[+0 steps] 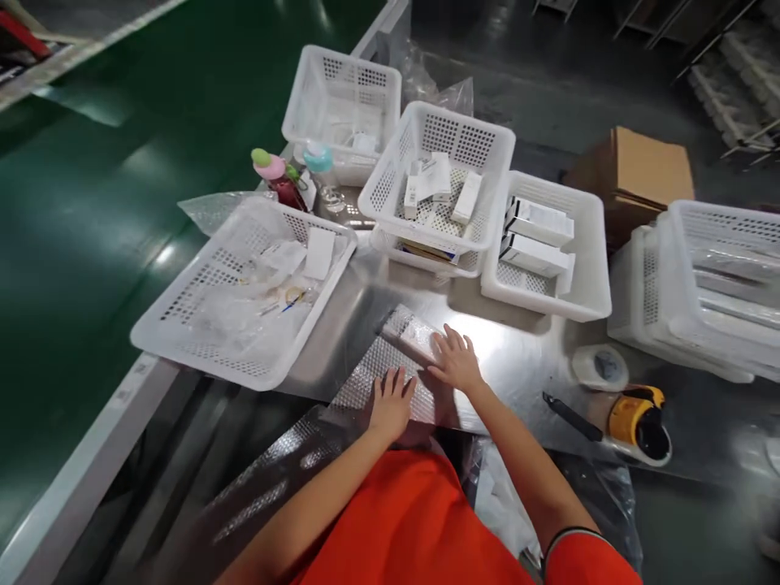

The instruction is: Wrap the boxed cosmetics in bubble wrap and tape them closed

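A strip of clear bubble wrap point(359, 375) lies across the metal table's near edge and hangs down toward the lower left. My left hand point(391, 405) rests on it, fingers spread and stretched out. Further right, my right hand point(454, 357) also lies open, its fingertips at the right side of a small white box point(411, 331) that appears to be under or inside the wrap's far end. Neither hand grips anything that I can see. How the wrap is folded around the box cannot be made out.
A white basket point(286, 357) of plastic bags stands left. White baskets with small boxes point(468, 197) line the back, near two bottles point(326, 166). On the right are a tape roll point(600, 367), a black-handled cutter point(573, 416), a yellow tape dispenser point(634, 422) and stacked baskets point(682, 301).
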Demonstrator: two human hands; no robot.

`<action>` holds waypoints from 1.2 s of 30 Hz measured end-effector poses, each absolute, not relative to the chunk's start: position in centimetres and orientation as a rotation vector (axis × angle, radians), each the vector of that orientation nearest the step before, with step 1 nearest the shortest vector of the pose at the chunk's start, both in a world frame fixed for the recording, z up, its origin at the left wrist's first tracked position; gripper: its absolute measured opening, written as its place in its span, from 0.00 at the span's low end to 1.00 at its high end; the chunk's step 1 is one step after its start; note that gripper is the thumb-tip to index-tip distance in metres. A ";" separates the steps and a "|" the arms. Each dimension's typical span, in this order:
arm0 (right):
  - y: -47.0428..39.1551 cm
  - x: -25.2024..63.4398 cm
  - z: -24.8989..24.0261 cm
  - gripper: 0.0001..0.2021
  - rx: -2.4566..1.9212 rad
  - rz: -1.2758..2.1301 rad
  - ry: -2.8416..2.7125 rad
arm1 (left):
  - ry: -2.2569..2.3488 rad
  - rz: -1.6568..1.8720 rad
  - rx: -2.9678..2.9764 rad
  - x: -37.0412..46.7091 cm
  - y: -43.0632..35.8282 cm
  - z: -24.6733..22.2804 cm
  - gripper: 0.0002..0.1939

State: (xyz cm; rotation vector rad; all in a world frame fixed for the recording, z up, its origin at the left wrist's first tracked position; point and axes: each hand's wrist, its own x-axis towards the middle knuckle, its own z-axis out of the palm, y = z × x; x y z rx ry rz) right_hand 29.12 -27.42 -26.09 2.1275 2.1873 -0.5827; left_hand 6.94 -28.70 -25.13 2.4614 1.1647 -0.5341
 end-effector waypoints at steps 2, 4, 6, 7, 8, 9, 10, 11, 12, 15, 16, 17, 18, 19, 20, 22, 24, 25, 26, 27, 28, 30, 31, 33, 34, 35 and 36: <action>-28.7 29.4 -26.4 0.39 2.212 -0.552 2.116 | 1.152 -0.568 2.444 6.8 -28.9 -25.4 0.36; -29.4 29.4 -26.6 0.39 2.252 -0.600 2.054 | 1.137 -0.576 2.460 6.6 -29.1 -25.6 0.38; -29.6 29.6 -26.5 0.40 2.234 -0.685 2.073 | 1.141 -0.598 2.479 6.6 -29.2 -25.6 0.38; -29.7 30.1 -26.5 0.39 2.239 -0.708 2.106 | 1.144 -0.606 2.488 6.6 -29.2 -25.6 0.37; -30.0 30.9 -26.5 0.37 2.279 -0.708 2.133 | 1.151 -0.602 2.500 6.7 -29.1 -25.5 0.35; -30.8 32.1 -26.5 0.34 2.369 -0.682 2.131 | 1.160 -0.581 2.516 6.8 -28.9 -25.4 0.33; -31.9 33.6 -26.7 0.31 2.513 -0.626 2.075 | 1.173 -0.543 2.534 6.8 -28.7 -25.4 0.30; -33.7 35.4 -26.9 0.28 2.691 -0.541 1.947 | 1.195 -0.495 2.556 6.7 -28.3 -25.4 0.28; -35.9 37.2 -27.3 0.27 2.857 -0.441 1.768 | 1.225 -0.442 2.578 6.5 -27.9 -25.4 0.27; -44.2 42.5 -28.9 0.26 3.014 -0.187 1.260 | 1.331 -0.347 2.615 5.5 -26.3 -26.0 0.27; -46.8 44.0 -29.6 0.27 2.971 -0.145 1.184 | 1.353 -0.348 2.612 5.1 -25.8 -26.3 0.28; -49.1 45.3 -30.3 0.26 2.921 -0.158 1.168 | 1.359 -0.361 2.605 4.7 -25.4 -26.6 0.29; -50.9 46.3 -31.0 0.24 2.867 -0.205 1.211 | 1.353 -0.380 2.593 4.3 -25.1 -26.8 0.29; -52.0 47.0 -31.7 0.22 2.832 -0.223 1.239 | 1.344 -0.397 2.580 3.9 -24.9 -26.9 0.30; -52.6 47.4 -32.1 0.20 2.816 -0.222 1.257 | 1.340 -0.410 2.568 3.6 -24.8 -27.0 0.31; -51.9 46.9 -32.2 0.19 2.859 -0.171 1.256 | 1.360 -0.415 2.548 3.3 -24.7 -27.1 0.32; -49.4 44.3 -30.9 0.21 2.974 -0.140 1.305 | 1.399 -0.402 2.528 3.0 -24.7 -27.1 0.34; -47.6 42.2 -29.8 0.23 3.026 -0.180 1.392 | 1.408 -0.395 2.514 3.0 -24.7 -27.1 0.35; -45.6 39.7 -28.5 0.23 3.045 -0.269 1.540 | 1.410 -0.386 2.496 2.9 -24.7 -27.1 0.36; -43.4 36.7 -27.2 0.23 3.002 -0.431 1.718 | 1.411 -0.375 2.475 2.9 -24.7 -27.2 0.37; -41.1 33.6 -26.0 0.22 2.887 -0.636 1.894 | 1.415 -0.361 2.451 2.8 -24.7 -27.2 0.38; -36.4 27.3 -24.1 0.21 2.586 -0.948 2.017 | 1.439 -0.317 2.406 2.6 -24.7 -27.4 0.38; -34.2 24.6 -23.6 0.20 2.471 -1.029 1.973 | 1.452 -0.289 2.389 2.5 -24.6 -27.5 0.37; -30.2 20.2 -23.2 0.19 2.298 -1.081 1.884 | 1.472 -0.239 2.368 2.3 -24.6 -27.6 0.36; -28.6 18.8 -23.4 0.19 2.251 -1.080 1.869 | 1.486 -0.224 2.361 2.2 -24.7 -27.7 0.36; -27.3 17.7 -23.7 0.19 2.215 -1.072 1.871 | 1.504 -0.218 2.353 2.0 -24.7 -27.7 0.36; -26.3 17.0 -24.0 0.19 2.189 -1.062 1.890 | 1.522 -0.220 2.345 1.9 -24.8 -27.7 0.37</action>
